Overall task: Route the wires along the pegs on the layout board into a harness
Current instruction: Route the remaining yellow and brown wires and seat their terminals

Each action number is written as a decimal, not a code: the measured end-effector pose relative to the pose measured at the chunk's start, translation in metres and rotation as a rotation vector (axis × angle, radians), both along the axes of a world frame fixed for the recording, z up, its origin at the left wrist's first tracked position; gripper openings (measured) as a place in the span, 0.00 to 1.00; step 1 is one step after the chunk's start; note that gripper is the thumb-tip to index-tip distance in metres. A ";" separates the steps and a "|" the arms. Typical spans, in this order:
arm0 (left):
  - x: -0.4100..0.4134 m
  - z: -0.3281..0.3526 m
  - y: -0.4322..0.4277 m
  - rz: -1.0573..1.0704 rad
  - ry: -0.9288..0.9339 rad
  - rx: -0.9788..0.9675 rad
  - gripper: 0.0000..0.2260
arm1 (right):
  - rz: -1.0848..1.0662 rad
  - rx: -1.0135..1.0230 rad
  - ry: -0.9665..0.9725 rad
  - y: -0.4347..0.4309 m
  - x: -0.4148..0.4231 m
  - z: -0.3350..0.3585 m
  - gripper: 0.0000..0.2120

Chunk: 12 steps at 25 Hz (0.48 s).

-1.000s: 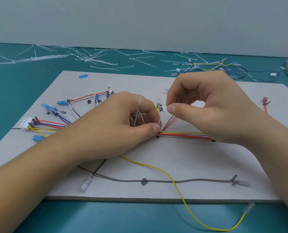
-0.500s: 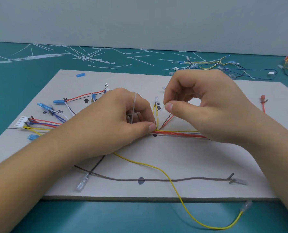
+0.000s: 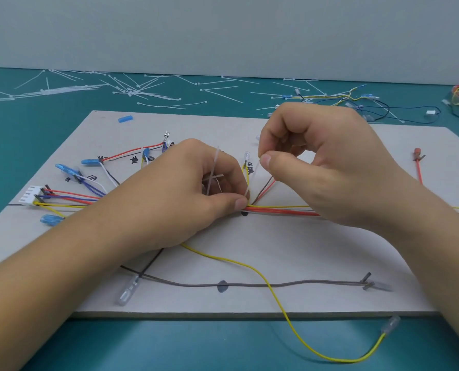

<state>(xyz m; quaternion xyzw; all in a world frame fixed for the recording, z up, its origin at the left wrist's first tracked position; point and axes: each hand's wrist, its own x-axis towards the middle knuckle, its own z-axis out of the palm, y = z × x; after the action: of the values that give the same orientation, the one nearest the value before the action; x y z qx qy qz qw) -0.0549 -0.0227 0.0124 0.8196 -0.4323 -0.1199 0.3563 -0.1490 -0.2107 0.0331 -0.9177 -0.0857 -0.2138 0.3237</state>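
Layout board [image 3: 276, 250] lies flat on the teal table [image 3: 35, 135], both hands working over its middle. Left hand [image 3: 185, 199]: grip clenched, thumb tip and curled forefinger pinching the wire bundle [image 3: 282, 211] at the point where its red, yellow and pale strands run off to the right along the board. A white cable tie [image 3: 214, 167] stands up out of the same fist, with a short crosspiece against the fingers (how it is held inside the fist is hidden). Right hand [image 3: 324, 167]: grip closed to a fine pinch, thumb pad against forefinger tip on the upper end of a pale strap [image 3: 252, 180] that rises at a slant from the pinched spot on the bundle; the other fingers are curled under, and the heel of the hand covers part of the bundle. Just beside the strap a yellow lead with a clear terminal [image 3: 246, 156] stands up, and brown and red leads [image 3: 266, 190] fan up to the right. Left of the hands, branches end in blue terminals [image 3: 65, 168] and a white connector [image 3: 31, 198]. Nearer the front edge a grey wire [image 3: 276, 285] lies across the board over a dark mark, and a loose yellow wire [image 3: 276, 295] runs from under the left hand, off the board and onto the table. Loose cable ties [image 3: 148, 95] are scattered on the table beyond the board, with spare wires [image 3: 357, 99] to the far right.
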 end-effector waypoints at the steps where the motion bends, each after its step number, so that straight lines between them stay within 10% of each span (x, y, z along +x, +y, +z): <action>1: 0.001 0.000 0.000 0.002 0.002 0.010 0.03 | -0.005 0.000 -0.019 0.000 0.000 0.000 0.04; 12: 0.000 0.000 -0.001 -0.012 -0.021 0.044 0.04 | -0.034 0.195 0.053 -0.003 0.001 0.003 0.05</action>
<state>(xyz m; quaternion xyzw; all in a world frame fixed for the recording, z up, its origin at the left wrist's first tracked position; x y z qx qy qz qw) -0.0545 -0.0236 0.0124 0.8258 -0.4383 -0.1229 0.3330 -0.1483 -0.2136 0.0364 -0.8886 -0.0403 -0.2020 0.4099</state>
